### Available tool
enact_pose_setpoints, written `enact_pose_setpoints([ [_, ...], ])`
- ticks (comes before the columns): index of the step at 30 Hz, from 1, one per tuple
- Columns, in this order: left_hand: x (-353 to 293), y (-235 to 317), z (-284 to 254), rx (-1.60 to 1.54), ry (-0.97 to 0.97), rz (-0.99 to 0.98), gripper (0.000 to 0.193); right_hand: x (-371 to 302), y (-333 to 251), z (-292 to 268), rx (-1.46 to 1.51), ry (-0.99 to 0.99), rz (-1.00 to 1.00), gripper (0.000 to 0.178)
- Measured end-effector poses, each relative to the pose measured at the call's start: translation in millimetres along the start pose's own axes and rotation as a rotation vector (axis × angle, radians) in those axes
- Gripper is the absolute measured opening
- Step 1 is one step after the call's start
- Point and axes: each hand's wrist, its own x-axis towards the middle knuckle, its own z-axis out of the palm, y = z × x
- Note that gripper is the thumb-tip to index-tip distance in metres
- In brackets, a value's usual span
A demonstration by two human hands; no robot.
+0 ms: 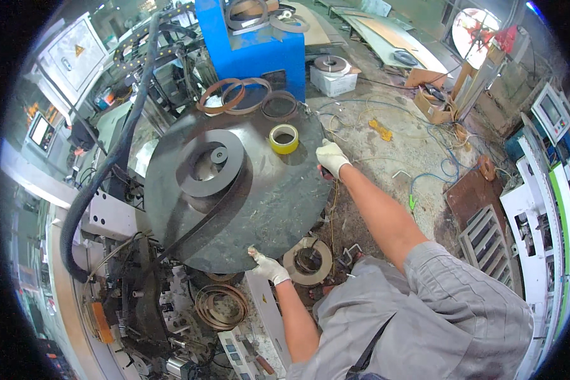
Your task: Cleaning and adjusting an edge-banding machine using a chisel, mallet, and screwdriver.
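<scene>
A large dark round disc point(272, 202) lies flat on a machine, with a coil of dark band point(210, 163) wound around its hub. A strip of that band point(190, 233) runs off the coil toward the lower left. My left hand point(267, 266), in a white glove, grips the disc's near rim. My right hand point(331, 157), also gloved, grips the rim on the far right side. A yellow tape roll point(284, 138) rests on the disc just left of my right hand.
A blue machine point(253, 44) stands behind the disc, with loose band rings point(234, 95) leaning at its foot. A thick black hose point(107, 164) curves along the left. A brown coil point(221, 305) and a pale roll point(307, 261) lie below the disc. Cables cross the floor point(386, 145).
</scene>
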Motion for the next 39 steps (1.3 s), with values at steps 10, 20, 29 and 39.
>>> enact_pose_setpoints([
  [10, -18, 34, -12, -0.114, -0.017, 0.073, 0.043, -17, 11, 37, 0.082, 0.069, -0.040, 0.068],
  [20, -28, 39, -9, -0.260, -0.035, -0.016, 0.045, -37, -14, 9, -0.181, 0.026, -0.052, 0.060],
  [29, -30, 46, -12, -0.067, -0.068, -0.019, 0.048, -40, 9, 11, -0.209, 0.007, -0.032, 0.068],
  [39, 19, -21, -25, -0.260, -0.121, 0.054, 0.061, -59, 40, 9, -0.193, -0.029, -0.059, 0.067],
])
